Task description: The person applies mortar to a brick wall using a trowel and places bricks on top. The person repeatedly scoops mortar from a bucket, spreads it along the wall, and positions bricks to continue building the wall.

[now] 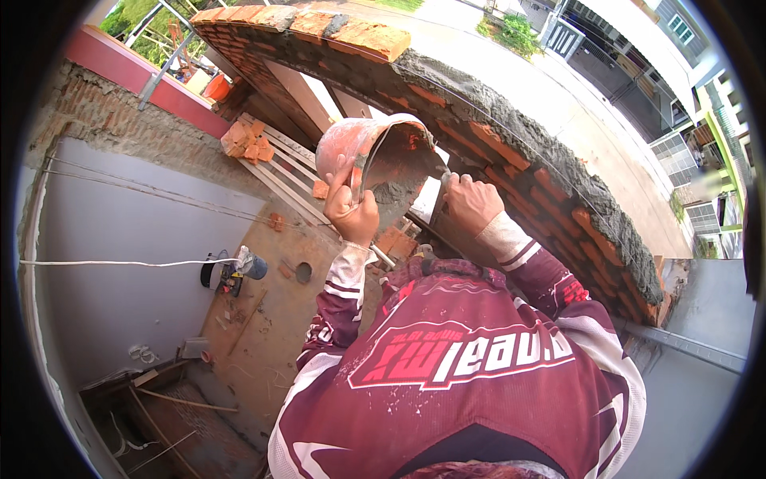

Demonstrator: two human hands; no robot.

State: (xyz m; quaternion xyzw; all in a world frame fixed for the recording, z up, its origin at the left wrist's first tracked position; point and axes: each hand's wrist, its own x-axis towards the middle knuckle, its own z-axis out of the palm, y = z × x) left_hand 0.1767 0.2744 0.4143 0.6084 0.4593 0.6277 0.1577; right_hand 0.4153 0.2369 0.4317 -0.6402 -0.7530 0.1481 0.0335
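Note:
My left hand (351, 209) is closed on the rim of a worn reddish bucket (339, 145), which is tipped with its mouth toward the right. Grey wet mortar (392, 192) lies inside, low against the bucket's wall. Beside the mouth, my right hand (475, 206) is wrapped round the handle of a trowel; its pale blade (428, 199) shows in part below the bucket's rim. Just right of both hands runs a curved-looking brick wall (550, 191). Rough grey mortar (511, 120) covers its top, with orange bricks (359, 36) laid on the far end.
Along the wall top stretches a thin string. Light wooden planks (279, 177) bear broken bricks (247, 142) at the left. Farther down, a blue pail (254, 267) stands on the dusty floor near a round hole (303, 272). A white cable (128, 263) crosses at left.

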